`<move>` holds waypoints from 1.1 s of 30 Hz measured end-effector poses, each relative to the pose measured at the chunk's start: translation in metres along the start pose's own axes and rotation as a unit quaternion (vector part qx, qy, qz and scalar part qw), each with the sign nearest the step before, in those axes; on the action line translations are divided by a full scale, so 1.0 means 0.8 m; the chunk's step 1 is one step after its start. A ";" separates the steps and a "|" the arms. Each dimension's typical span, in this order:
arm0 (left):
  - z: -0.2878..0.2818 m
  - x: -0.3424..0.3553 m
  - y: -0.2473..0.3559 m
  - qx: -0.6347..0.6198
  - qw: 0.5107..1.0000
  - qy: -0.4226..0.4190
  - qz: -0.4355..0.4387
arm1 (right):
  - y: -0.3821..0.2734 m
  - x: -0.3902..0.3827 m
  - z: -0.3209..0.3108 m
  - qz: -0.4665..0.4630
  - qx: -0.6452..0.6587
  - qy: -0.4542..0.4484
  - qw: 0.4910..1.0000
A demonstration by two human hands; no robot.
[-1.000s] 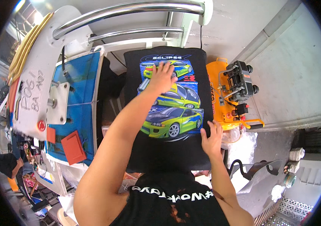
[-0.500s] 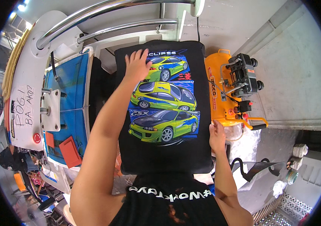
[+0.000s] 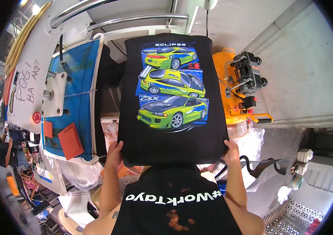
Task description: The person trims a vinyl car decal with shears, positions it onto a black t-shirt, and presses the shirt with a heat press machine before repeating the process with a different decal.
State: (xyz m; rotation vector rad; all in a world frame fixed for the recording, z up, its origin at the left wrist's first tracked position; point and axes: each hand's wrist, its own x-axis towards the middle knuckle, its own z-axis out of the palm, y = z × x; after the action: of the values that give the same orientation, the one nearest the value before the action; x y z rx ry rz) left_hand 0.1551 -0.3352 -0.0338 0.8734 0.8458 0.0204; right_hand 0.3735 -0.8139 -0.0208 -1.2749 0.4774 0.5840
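Black fabric shirt (image 3: 166, 147) lies spread flat, centrally, between one blue platen (image 3: 78, 74) and one orange compressor (image 3: 220, 74). Since the earlier frame, the left hand (image 3: 114, 154) has moved from the upper left of the print to the shirt's lower-left edge, which it grasps; the right hand (image 3: 232, 151) grasps the lower-right edge. Printed cars (image 3: 166, 83): three, green and blue. Lettering (image 3: 170, 45): pale above the cars, red below the topmost; dark handwriting (image 3: 27, 84) on the white panel (image 3: 23, 118).
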 end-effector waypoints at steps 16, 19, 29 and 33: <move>0.089 0.000 0.039 0.544 0.705 0.175 0.419 | -0.026 0.035 0.048 -0.303 -0.558 0.250 0.730; 0.205 0.073 0.103 0.534 0.669 0.002 0.517 | -0.093 0.095 0.178 -0.522 -0.558 0.106 0.637; 0.386 0.367 0.202 0.712 0.509 0.047 0.481 | -0.171 0.333 0.438 -0.463 -0.697 -0.009 0.548; 0.375 0.396 0.225 0.707 0.510 0.038 0.487 | -0.195 0.337 0.449 -0.431 -0.715 -0.042 0.550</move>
State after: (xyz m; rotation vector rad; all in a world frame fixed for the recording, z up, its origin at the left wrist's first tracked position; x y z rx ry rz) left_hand 0.6258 -0.3075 -0.0108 2.8920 0.1196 0.4099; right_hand 0.6847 -0.4553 0.0079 -2.7232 -1.0319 0.0240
